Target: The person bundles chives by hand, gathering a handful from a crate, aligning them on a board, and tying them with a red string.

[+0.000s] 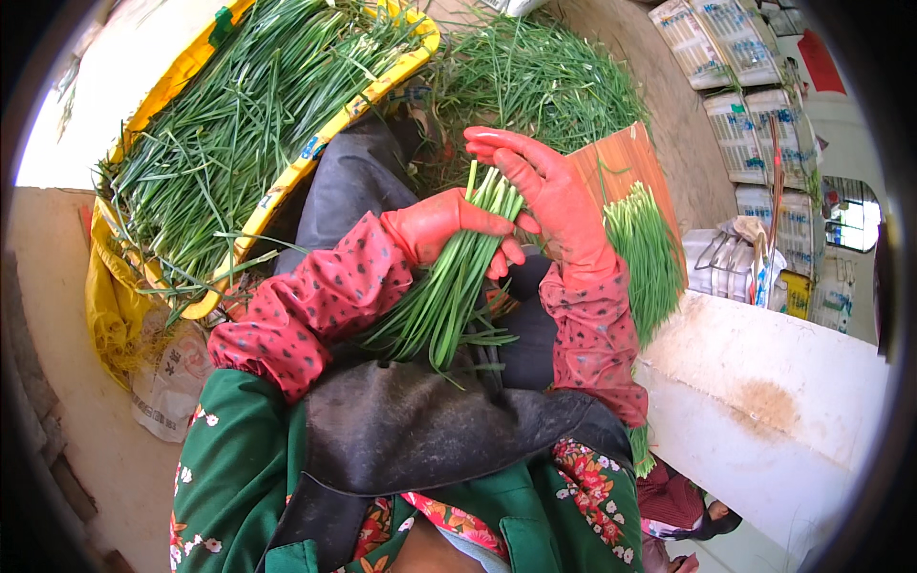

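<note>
A bunch of garlic chives (447, 296) is gripped in my left hand (441, 225), which wears a red rubber glove. Its pale cut ends point up and away from me, and the green leaves hang down over my lap. My right hand (554, 202), gloved the same way, is open with its fingers stretched out. Its palm faces the cut ends at the right side of the bunch; whether it touches them I cannot tell. To the right, a neat pile of chives (642, 258) lies on a brown wood-look board (611, 158).
A yellow-rimmed crate (277, 205) heaped with loose chives (248, 124) stands to my left. More loose greens (544, 81) cover the floor ahead. A white board (755, 382) is at right, with stacked white packages (721, 43) beyond. A yellow sack (115, 301) lies at left.
</note>
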{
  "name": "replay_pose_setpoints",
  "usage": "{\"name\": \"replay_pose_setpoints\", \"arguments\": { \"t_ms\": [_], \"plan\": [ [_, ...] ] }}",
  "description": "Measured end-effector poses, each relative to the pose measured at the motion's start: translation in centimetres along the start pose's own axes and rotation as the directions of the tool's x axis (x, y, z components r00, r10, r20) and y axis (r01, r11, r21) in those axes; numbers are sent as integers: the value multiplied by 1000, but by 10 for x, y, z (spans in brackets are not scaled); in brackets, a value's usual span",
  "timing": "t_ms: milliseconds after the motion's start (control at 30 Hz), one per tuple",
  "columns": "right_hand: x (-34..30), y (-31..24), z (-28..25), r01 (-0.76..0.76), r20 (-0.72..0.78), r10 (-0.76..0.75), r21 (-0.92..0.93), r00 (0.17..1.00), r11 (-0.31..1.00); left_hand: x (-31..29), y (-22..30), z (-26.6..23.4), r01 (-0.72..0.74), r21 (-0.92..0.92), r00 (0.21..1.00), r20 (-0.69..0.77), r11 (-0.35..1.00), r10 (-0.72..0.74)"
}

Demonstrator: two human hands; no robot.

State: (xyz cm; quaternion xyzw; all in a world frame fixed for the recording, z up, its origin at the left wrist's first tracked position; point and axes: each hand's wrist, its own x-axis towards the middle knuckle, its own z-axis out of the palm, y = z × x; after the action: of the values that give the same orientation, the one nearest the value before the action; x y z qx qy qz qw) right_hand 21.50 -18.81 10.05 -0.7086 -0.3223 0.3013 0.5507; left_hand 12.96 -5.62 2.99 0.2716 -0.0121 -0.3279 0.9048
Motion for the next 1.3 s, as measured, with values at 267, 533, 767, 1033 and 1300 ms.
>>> {"name": "replay_pose_setpoints", "arguments": {
  "t_ms": [267,533,767,1033,1300],
  "plan": [
    [-4,-10,7,-239,87,245,-73,966,968,1,9,-4,44,66,998,-54,997,-40],
    [-15,-11,-4,-85,-475,140,136,869,987,0,89,32,-525,522,712,-165,673,683],
    [-39,34,32,-127,188,-30,767,982,629,-1,39,63,-361,771,664,608,-525,436],
    [-44,54,63,72,-56,-53,426,997,902,-47,-4,48,-336,574,767,627,-747,137],
    [-77,68,94,-75,-38,282,922,959,380,-112,-40,-5,-7,752,912,-266,660,313]
  ]
}}
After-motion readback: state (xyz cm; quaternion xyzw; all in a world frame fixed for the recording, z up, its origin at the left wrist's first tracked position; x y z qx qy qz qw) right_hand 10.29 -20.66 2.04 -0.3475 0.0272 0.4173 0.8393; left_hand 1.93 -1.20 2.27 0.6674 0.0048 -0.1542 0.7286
